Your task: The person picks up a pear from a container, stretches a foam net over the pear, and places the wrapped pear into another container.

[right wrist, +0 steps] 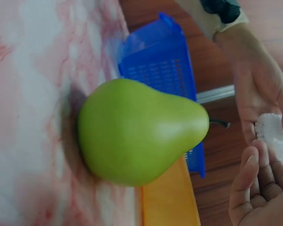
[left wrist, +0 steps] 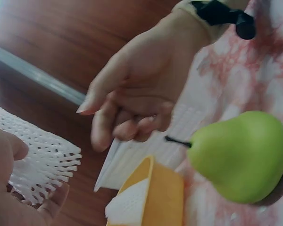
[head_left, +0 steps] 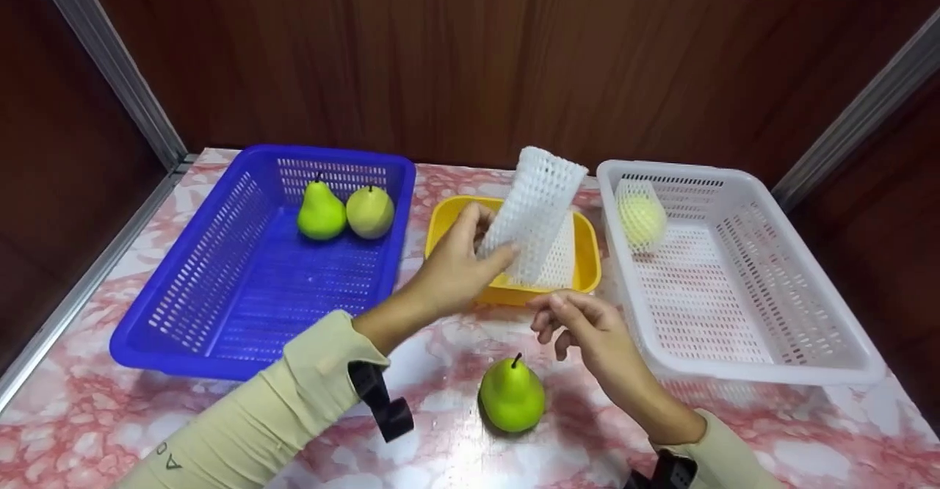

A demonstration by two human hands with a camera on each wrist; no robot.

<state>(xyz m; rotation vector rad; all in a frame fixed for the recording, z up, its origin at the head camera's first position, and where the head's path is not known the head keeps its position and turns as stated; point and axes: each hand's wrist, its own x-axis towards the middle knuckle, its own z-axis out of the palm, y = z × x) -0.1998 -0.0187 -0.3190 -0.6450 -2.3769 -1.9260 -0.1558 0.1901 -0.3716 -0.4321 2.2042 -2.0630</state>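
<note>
My left hand (head_left: 463, 265) pinches a white foam net sleeve (head_left: 534, 203) near its lower end, above the yellow basket. The sleeve looks flat, its lattice end showing in the left wrist view between thumb and fingers. To the right and lower, my right hand (head_left: 587, 327) hovers with loosely bent fingers and nothing in them. A green pear (head_left: 512, 395) stands upright on the table just in front of both hands, stem up. It fills the middle of the right wrist view. Another white foam sleeve (head_left: 562, 258) lies in the yellow basket (head_left: 587, 283).
At left, a blue basket (head_left: 264, 368) holds a green pear (head_left: 321, 211) and a yellowish round fruit (head_left: 370, 212). On the right, a white basket (head_left: 756, 371) holds a pale fruit in a foam net (head_left: 641, 217). A wooden panel (head_left: 440, 56) rises behind the table.
</note>
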